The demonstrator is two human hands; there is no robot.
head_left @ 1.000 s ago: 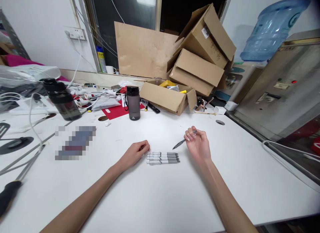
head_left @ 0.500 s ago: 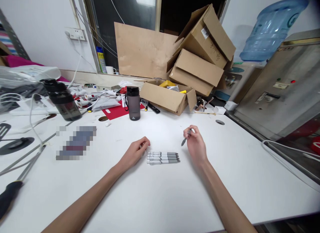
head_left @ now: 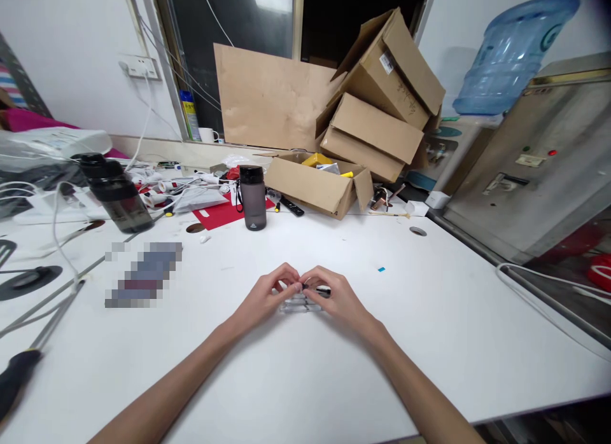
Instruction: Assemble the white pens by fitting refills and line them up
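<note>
A broad white table filled the lower frame. Tan cardboard boxes were stacked at upper centre, with a pale blue water jug at upper right. A dark smoke-grey plastic bottle stood upright above centre, well apart from the hands. At the middle of the frame the left hand and right hand met, fingertips almost touching. Both had fingers curled, pinching a slim grey-and-black pen between them, the right hand at its dark end. Just below it a row of grey-and-white pens lay on the table, partly hidden by the hands.
</note>
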